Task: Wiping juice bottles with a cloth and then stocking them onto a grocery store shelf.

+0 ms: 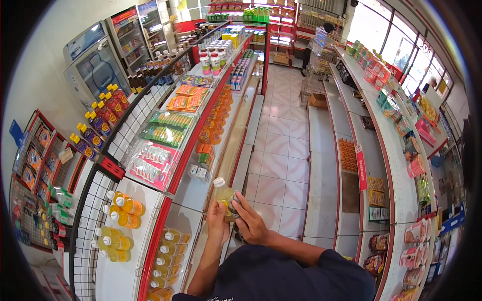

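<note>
In front of my body I hold a small clear bottle with a white cap and pale yellow drink in it, tilted slightly. My left hand grips its lower part from the left. Against its other side my right hand is pressed, the fingers laid along the bottle; something greyish shows beside these fingers, too small to make out. Yellow drink bottles and orange drink bottles stand on the upper shelf to my left. Below them, more yellow bottles line the lower shelf.
The left shelf unit carries sachet packs, orange cups and a black wire grid. A tiled aisle runs ahead. On the right, a shelf unit holds eggs, packets and cup noodles. Glass-door fridges stand far left.
</note>
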`<state>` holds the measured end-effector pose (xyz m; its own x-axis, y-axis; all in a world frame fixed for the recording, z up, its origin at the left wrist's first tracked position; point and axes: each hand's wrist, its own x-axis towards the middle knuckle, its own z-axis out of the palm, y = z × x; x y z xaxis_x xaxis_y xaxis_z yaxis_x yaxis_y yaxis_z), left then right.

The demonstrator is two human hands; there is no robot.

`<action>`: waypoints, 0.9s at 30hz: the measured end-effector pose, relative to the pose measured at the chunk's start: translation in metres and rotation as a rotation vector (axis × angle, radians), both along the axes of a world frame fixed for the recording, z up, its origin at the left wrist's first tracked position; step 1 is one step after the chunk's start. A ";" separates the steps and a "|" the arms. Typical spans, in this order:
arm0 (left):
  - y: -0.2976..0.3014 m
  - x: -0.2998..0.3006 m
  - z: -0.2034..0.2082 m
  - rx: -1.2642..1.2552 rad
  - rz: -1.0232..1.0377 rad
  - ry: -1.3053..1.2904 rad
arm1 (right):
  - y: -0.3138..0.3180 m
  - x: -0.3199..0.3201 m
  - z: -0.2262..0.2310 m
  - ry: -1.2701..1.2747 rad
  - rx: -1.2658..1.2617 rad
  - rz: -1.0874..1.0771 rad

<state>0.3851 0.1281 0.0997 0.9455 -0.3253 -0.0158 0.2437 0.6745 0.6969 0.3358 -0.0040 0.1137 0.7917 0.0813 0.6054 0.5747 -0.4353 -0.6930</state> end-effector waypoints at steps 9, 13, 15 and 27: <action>0.017 -0.019 0.004 0.271 0.151 -0.010 | 0.017 0.023 0.009 0.123 0.190 0.088; 0.031 -0.022 0.010 0.361 0.210 -0.059 | 0.036 0.013 -0.001 0.048 0.202 0.133; 0.040 -0.024 0.013 0.259 0.240 0.037 | 0.040 0.006 -0.006 0.051 0.152 0.189; 0.057 -0.044 0.015 0.185 0.292 0.073 | 0.058 0.032 0.009 0.191 0.202 0.372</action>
